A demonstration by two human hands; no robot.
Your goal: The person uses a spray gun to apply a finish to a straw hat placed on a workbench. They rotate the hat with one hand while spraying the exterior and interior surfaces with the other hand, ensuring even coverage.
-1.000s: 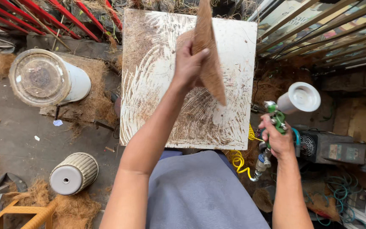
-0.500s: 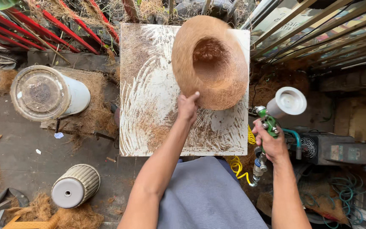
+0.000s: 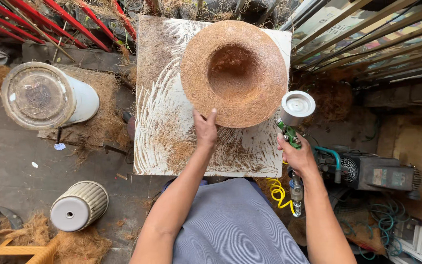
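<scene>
A round brown coir-fibre pot (image 3: pixel 234 72) with a wide brim and a hollow middle lies mouth-up on a white, fibre-streaked board (image 3: pixel 162 122). My left hand (image 3: pixel 205 128) holds the pot's near rim, thumb on top. My right hand (image 3: pixel 296 155) grips a green spray gun (image 3: pixel 290 134) with a white cup (image 3: pixel 297 106) on top, held just off the board's right edge beside the pot.
A large white lidded bucket (image 3: pixel 45 96) lies at the left on loose fibre. A ribbed cream pot (image 3: pixel 79 206) lies near my left knee. Red bars (image 3: pixel 74 19) run behind; a compressor (image 3: pixel 374 172), a yellow coiled hose (image 3: pixel 277 191) and wooden slats (image 3: pixel 367 39) are at the right.
My left hand has turned the coir pot from edge-on to flat, mouth-up on the board. My right hand has brought the spray gun up closer to the pot.
</scene>
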